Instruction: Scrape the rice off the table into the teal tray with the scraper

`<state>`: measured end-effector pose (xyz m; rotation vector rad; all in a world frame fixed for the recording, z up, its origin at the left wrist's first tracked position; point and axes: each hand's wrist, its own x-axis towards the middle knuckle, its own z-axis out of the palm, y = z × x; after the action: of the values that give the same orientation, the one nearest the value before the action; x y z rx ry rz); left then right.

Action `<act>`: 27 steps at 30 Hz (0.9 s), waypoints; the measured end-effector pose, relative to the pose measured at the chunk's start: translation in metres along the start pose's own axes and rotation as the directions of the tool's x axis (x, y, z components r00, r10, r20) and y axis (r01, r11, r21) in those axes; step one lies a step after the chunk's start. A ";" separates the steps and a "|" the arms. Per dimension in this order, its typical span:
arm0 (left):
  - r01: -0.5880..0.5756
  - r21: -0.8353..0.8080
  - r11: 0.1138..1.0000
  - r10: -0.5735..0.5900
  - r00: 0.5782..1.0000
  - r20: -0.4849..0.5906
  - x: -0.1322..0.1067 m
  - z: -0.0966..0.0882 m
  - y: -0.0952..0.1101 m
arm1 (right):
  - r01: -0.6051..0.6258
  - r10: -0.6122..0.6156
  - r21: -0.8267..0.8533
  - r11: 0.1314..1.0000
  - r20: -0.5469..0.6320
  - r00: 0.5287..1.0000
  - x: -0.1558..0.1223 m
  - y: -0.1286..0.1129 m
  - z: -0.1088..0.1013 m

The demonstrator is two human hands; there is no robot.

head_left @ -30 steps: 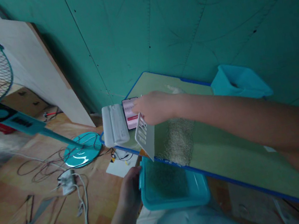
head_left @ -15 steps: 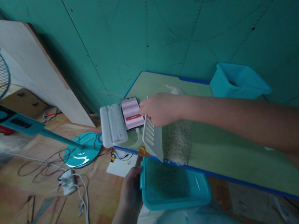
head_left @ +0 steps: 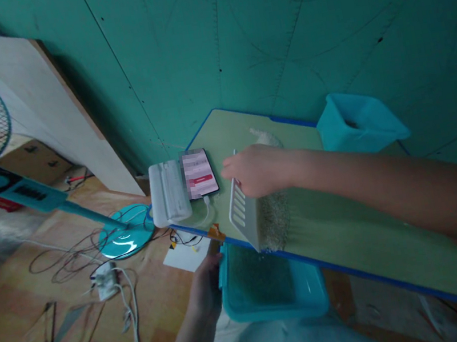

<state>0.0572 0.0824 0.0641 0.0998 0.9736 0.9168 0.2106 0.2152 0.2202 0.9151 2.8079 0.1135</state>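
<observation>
My right hand (head_left: 258, 169) is closed on a white slotted plastic scraper (head_left: 246, 214), held tilted on edge over the table's front. The scraper's face touches or nearly touches the left side of a pile of pale, grain-like granules (head_left: 276, 224); my hand and forearm hide part of the pile. A thin trail of granules (head_left: 265, 137) lies behind my wrist. My left hand (head_left: 209, 284) grips the left side of a teal plastic box (head_left: 276, 309), its fingers partly hidden. The box sits under the table's front edge, above my lap, with a layer of granules inside.
On the left of the green table (head_left: 370, 218) lie a phone (head_left: 199, 174) with a white cable and a white case (head_left: 169, 193). A blue bin (head_left: 360, 124) stands at the back right. A fan base (head_left: 128, 233), cables and a power strip (head_left: 107, 280) are on the floor.
The scraper and my right hand have shifted right along the table, closer against the pile. My left hand and the box have moved slightly right too. The view has turned a little.
</observation>
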 end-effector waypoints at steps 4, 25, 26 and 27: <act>-0.015 -0.011 1.000 0.015 1.000 0.001 -0.001 0.003 0.000 | -0.002 0.002 -0.012 1.000 -0.004 1.000 -0.005 -0.002 0.001; -0.052 0.044 0.998 0.054 0.997 -0.053 0.006 0.010 -0.009 | 0.077 -0.075 0.057 0.995 -0.042 0.996 -0.041 -0.023 -0.002; -0.051 0.046 0.998 0.054 0.997 -0.052 0.006 0.010 -0.009 | 0.082 -0.079 0.062 0.995 -0.049 0.996 -0.044 -0.025 -0.003; -0.049 0.047 0.998 0.051 0.997 -0.050 0.006 0.010 -0.009 | 0.085 -0.081 0.070 0.994 -0.060 0.995 -0.046 -0.026 -0.005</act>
<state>0.0715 0.0837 0.0621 0.1403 1.0435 0.9474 0.2312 0.1674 0.2289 0.8207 2.9156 0.0261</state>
